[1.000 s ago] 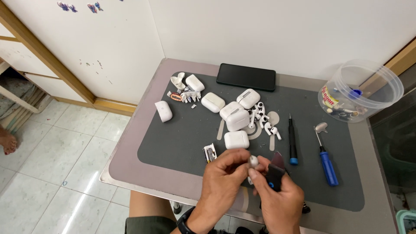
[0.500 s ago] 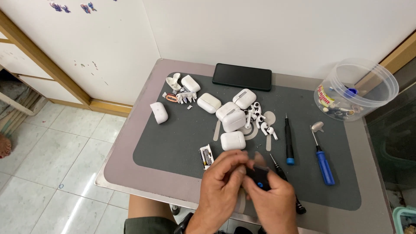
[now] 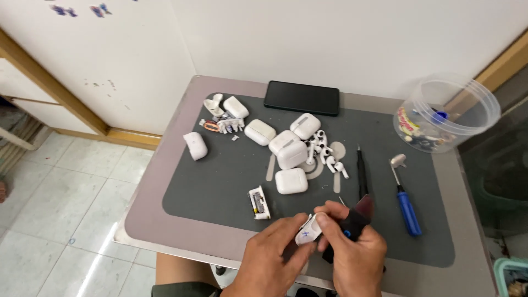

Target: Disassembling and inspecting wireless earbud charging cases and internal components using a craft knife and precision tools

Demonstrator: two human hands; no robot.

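We look down on a small table point(image 3: 165, 220) covered by a dark grey mat point(image 3: 220, 181), set against a white wall, with pale floor tiles at the left of the frame. White earbud cases point(image 3: 290, 154) and loose earbuds point(image 3: 325, 154) cluster at the mat's centre; a black phone point(image 3: 301, 98) lies at its top edge, a clear tub point(image 3: 448, 113) sits at upper right, and a blue screwdriver point(image 3: 406, 201) lies right of centre.

At lower centre our left hand point(image 3: 269, 264) and right hand point(image 3: 355, 256) meet. Between them is a small white case part point(image 3: 308, 233), pinched by fingertips of both hands just above the mat's near edge. Its long axis runs diagonally, lower left to upper right. The right hand also closes round a black tool point(image 3: 352, 223), its dark red tip pointing up-right.
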